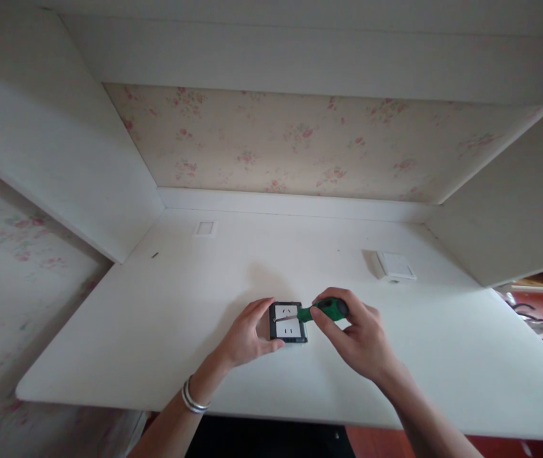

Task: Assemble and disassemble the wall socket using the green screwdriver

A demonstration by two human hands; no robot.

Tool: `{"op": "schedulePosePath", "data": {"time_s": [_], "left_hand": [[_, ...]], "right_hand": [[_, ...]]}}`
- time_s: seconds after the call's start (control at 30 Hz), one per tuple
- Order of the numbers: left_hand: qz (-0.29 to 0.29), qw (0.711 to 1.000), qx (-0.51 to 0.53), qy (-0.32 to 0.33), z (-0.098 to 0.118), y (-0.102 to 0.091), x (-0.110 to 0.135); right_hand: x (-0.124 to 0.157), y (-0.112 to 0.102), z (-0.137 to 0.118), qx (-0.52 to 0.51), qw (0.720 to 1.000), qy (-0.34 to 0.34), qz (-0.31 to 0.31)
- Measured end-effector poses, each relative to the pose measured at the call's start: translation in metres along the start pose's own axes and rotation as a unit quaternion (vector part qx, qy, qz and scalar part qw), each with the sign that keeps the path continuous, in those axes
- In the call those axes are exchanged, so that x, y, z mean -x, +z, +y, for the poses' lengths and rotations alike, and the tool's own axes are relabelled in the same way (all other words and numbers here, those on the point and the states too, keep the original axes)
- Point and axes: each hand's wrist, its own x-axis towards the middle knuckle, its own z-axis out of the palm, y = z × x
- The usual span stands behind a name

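Note:
A wall socket (289, 329) with a white slotted face and dark frame sits just above the white desk. My left hand (248, 334) grips it by its left side, thumb at the lower edge and fingers at the upper corner. In my right hand (359, 327) is a screwdriver (331, 309) with a green and black handle. Its shaft lies across the socket's face, and the tip is at the left side of the frame, by a small screw. Whether the tip sits in the screw head I cannot tell.
On the white desk (156, 356) lie a flat white square frame (205, 229) at the back left, a small dark piece (155, 255) near the left panel, and a white box (394, 266) at the right. Side panels and a shelf enclose the desk.

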Motion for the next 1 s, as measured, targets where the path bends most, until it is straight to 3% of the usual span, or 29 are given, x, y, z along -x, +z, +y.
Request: {"op": "schedulePosePath", "data": {"time_s": [0.83,1.0], "left_hand": [[0.001,1.0,-0.003,-0.006,-0.002,0.001,0.0],[0.005,1.0,-0.005,0.001,-0.004,0.001,0.001]], "right_hand": [[-0.006,0.005,-0.012,-0.002,0.999,-0.037,-0.029],[-0.011,0.004,-0.018,-0.002,0.997,-0.034,-0.068]]}}
